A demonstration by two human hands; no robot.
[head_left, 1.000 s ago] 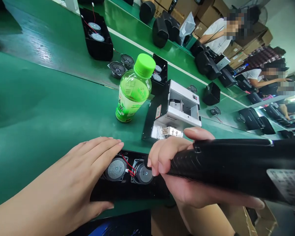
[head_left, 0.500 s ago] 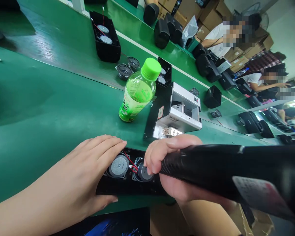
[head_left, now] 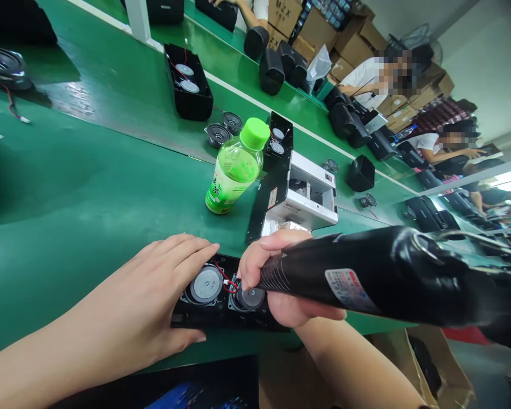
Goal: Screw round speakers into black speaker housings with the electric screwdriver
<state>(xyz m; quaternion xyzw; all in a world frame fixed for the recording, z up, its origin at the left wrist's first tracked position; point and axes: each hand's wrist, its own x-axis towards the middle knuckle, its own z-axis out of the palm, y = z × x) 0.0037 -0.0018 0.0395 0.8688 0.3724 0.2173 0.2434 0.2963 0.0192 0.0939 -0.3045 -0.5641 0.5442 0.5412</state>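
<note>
My left hand [head_left: 149,295] clasps the left end of a black speaker housing [head_left: 234,321], fingers over the far edge and thumb on the near side. Two round speaker drivers lie in it: the left driver [head_left: 206,285] shows whole, while the right driver [head_left: 252,299] is partly covered by my fingers. A thin red wire [head_left: 225,274] with a white plug runs between them. Above the right driver, my right hand [head_left: 255,258] is wrapped around a black electric screwdriver [head_left: 306,272], whose body slants out to the right. Its tip is hidden behind my hand.
Just beyond the housing stand a green drink bottle [head_left: 234,176] and a silver-and-black screw feeder [head_left: 310,193]. An open speaker box [head_left: 191,96] and loose drivers [head_left: 218,135] sit farther back. Co-workers are across the line; a cardboard box [head_left: 447,363] lies below right.
The view has shifted slightly. The screwdriver and my right hand have moved a little left, and more of the screwdriver's rear end shows. My left hand keeps its grip on the housing.
</note>
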